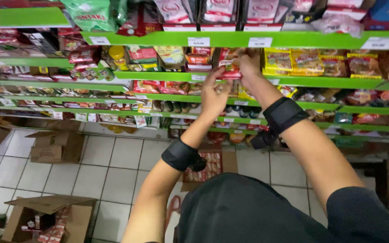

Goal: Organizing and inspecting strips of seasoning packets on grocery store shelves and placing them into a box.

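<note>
- Reaching up to a green shelf [230,77], 2 hands were pictured at a red sachet pack [228,63], seemingly part-placed among stocked rows.
- More red packs were seen left in an open carton [205,165] below.
- The right hand [249,64] was curled around the pack; the left hand [214,95] was raised, fingers loosely spread beside it.

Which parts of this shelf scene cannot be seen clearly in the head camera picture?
- Right hand: its fingertips hide behind the red packets.
- Left hand: palm faces away; any contact with the packets is unclear.
- Open carton below: partly hidden by the left forearm.
- Top shelf goods: cut off by the upper edge.
</note>
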